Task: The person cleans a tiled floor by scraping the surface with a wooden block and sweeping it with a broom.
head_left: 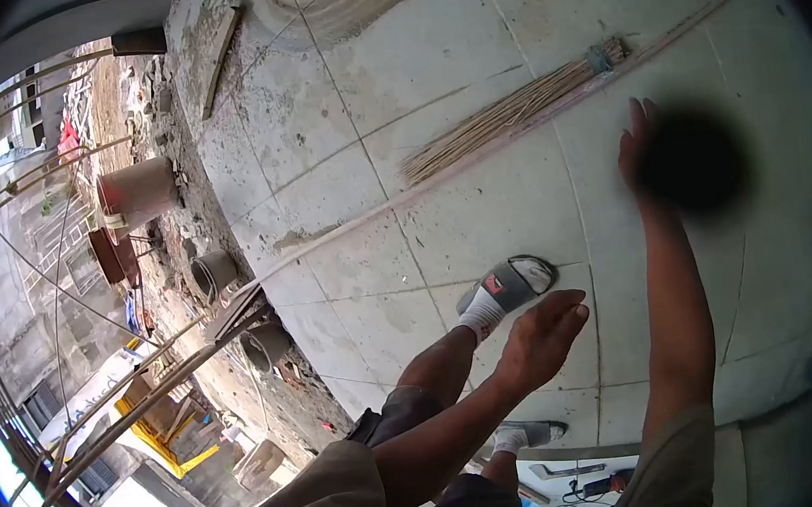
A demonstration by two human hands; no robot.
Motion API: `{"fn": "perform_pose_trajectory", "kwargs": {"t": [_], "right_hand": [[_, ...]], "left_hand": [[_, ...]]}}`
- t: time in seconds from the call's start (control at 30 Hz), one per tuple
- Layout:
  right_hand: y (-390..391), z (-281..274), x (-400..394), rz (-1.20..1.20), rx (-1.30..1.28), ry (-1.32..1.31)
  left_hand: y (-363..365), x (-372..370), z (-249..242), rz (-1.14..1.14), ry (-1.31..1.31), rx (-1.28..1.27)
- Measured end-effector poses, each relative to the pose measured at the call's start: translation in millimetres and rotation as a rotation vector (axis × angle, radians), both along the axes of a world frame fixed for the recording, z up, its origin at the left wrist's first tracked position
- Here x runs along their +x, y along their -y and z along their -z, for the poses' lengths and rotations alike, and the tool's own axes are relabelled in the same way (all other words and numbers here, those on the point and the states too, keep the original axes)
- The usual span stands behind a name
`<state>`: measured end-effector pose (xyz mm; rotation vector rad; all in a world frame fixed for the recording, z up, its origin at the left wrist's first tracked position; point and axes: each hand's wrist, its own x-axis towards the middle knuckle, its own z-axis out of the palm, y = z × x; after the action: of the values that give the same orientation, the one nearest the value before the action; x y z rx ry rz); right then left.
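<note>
Both hands hang empty, left hand [541,333] loosely open mid-frame over the slipper [507,287], right hand [640,145] stretched flat toward the broom [510,114] lying untouched on the concrete floor [338,171] at upper centre.

Bright daylight is flooding in from the left, fisheye distortion is bending the dark edges, and a dark blur is hiding the right hand [640,145].
</note>
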<state>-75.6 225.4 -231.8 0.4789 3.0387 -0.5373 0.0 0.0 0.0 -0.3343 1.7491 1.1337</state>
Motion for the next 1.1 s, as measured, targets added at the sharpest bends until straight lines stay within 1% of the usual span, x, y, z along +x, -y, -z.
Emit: {"fn": "perform_pose_trajectory", "kwargs": {"t": [0.03, 0.07, 0.1, 0.13, 0.17, 0.2, 0.23, 0.27, 0.3, 0.33, 0.37, 0.4, 0.43, 0.47, 0.5, 0.57, 0.6, 0.63, 0.67, 0.7, 0.73, 0.77, 0.8, 0.87, 0.9, 0.97, 1.0, 1.03, 1.07, 1.1], "right_hand": [[-10.5, -23.2, -9.7, -0.079, 0.066, -0.110], [-20.2, -40.4, -14.0, -0.150, 0.157, -0.084], [36.8, -17.1, -143.4, -0.198, 0.225, -0.198], [39.6, -22.7, -153.8, -0.275, 0.300, -0.142], [42.2, -13.4, -154.7, -0.296, 0.296, -0.134], [41.7, -0.4, -151.6, -0.312, 0.266, 0.066], [46.2, -1.2, -162.9, -0.326, 0.240, 0.243], [51.6, -3.7, -171.7, -0.349, 0.250, 0.232], [60.1, -14.7, -176.9, -0.362, 0.291, 0.351], [59.1, -22.6, -177.9, -0.367, 0.343, 0.483], [55.3, 4.3, -166.7, -0.402, 0.265, 0.292], [34.8, 28.4, -149.7, -0.422, 0.206, 0.124], [40.3, -6.2, -155.0, -0.473, 0.265, 0.338], [35.6, -19.4, -146.5, -0.490, 0.188, 0.216], [31.1, -27.8, -133.8, -0.444, 0.086, 0.114], [20.7, -47.1, -104.3, -0.405, 0.067, 0.129], [13.5, -58.4, -85.6, -0.354, 0.044, 0.113], [3.6, -65.4, -63.6, -0.271, 0.039, 0.152], [-7.1, -72.6, -39.7, -0.193, 0.010, 0.148], [-19.1, -76.0, -13.4, -0.100, -0.028, 0.171], [-31.5, -78.8, 10.8, -0.008, -0.069, 0.187], [-41.0, -82.2, 34.2, 0.116, -0.134, 0.166], [-49.2, -88.8, 55.5, 0.242, -0.202, 0.143], [-60.8, -103.7, 83.4, 0.619, -0.433, 0.199], [-67.7, -100.4, 96.8, 0.621, -0.427, 0.172], [-86.8, -75.7, 116.4, 0.973, -0.477, 0.007], [-101.6, -62.8, 116.1, 0.992, -0.475, -0.030], [-117.7, -51.4, 118.7, 1.100, -0.462, -0.076], [-136.0, -41.8, 122.4, 1.198, -0.448, -0.113], [-159.5, -31.3, 123.7, 1.202, -0.442, -0.131]], "left_hand": [[-12.2, 14.6, -8.6, -0.064, 0.016, -0.017], [-24.6, 30.9, -16.5, -0.096, 0.023, -0.021], [20.3, -59.4, 21.3, -0.126, -0.078, -0.038], [19.1, -63.6, 17.2, -0.152, -0.053, -0.037], [17.7, -66.9, 14.9, -0.176, -0.026, -0.025], [17.5, -66.3, 15.0, -0.195, -0.012, -0.024], [17.8, -69.5, 18.4, -0.233, -0.044, -0.025], [19.0, -73.7, 22.5, -0.274, -0.072, -0.024], [22.4, -80.5, 24.6, -0.298, -0.069, -0.015], [26.2, -85.6, 25.9, -0.348, 0.012, -0.033], [25.9, -86.2, 24.3, -0.388, 0.117, -0.035], [26.8, -90.7, 20.8, -0.448, 0.203, -0.018], [26.6, -84.1, 26.9, -0.484, 0.207, -0.006], [24.9, -78.5, 28.3, -0.569, 0.209, 0.030], [23.8, -77.0, 26.7, -0.594, 0.221, 0.037], [26.5, -60.3, 38.4, -0.531, 0.196, -0.037], [29.0, -45.3, 50.4, -0.506, 0.070, -0.100], [32.1, -44.8, 52.2, -0.438, 0.035, -0.163], [37.1, -40.3, 61.0, -0.420, 0.018, -0.186], [45.4, -36.3, 74.2, -0.264, -0.167, -0.172], [40.7, -53.4, 69.7, -0.329, -0.109, -0.252], [44.6, -58.2, 83.9, -0.227, -0.233, -0.330], [40.5, -73.0, 84.6, -0.187, -0.320, -0.360], [36.2, -99.8, 105.2, -0.021, -0.471, -0.447], [34.1, -112.9, 119.7, 0.087, -0.576, -0.486], [28.1, -142.0, 158.8, 0.284, -0.692, -0.509], [23.2, -155.4, 177.7, 0.362, -0.739, -0.533], [17.2, -167.4, 192.4, 0.446, -0.781, -0.554], [11.6, -177.8, 205.4, 0.531, -0.729, -0.541], [4.4, -181.0, 212.6, 0.530, -0.745, -0.529]]}}
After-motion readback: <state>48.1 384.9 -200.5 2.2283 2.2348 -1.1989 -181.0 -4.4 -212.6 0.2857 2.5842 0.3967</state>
